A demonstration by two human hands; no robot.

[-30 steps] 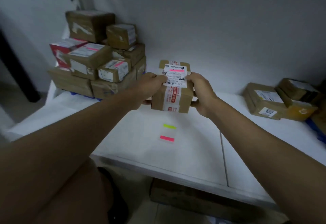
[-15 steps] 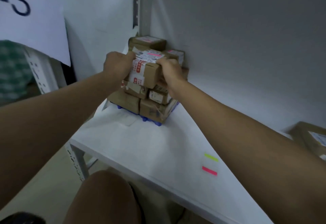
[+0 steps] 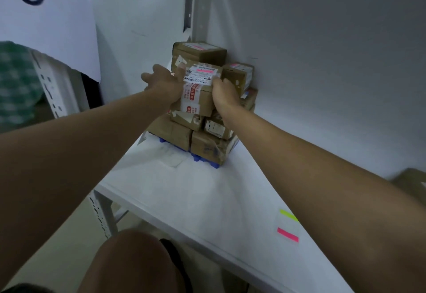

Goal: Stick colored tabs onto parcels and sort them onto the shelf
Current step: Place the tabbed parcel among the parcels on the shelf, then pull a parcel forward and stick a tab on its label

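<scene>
At the far left a white sheet of paper (image 3: 46, 27) with a dark handwritten figure hangs over a perforated metal upright (image 3: 49, 85), with something green-checked and blurred behind it. The left hand (image 3: 164, 82) grips the left side of a small cardboard parcel (image 3: 198, 92), fingers curled round its far edge, thumb side toward the camera. The parcel bears a white shipping label with a pink tab (image 3: 204, 70) stuck across it, and sits on top of the stack of parcels (image 3: 202, 140) at the far left corner of the white shelf (image 3: 196, 200), touching the boxes below. The right hand (image 3: 224, 94) grasps the parcel's right side, fingers bent over its top edge. Other boxes in the stack carry pink tabs too, and blue feet show under the lowest ones. Near the right, a yellow-green tab (image 3: 288, 214) and a pink tab (image 3: 287, 234) lie loose on the shelf, just beside the right forearm. A blurred brown box (image 3: 412, 184) sits at the far right edge
</scene>
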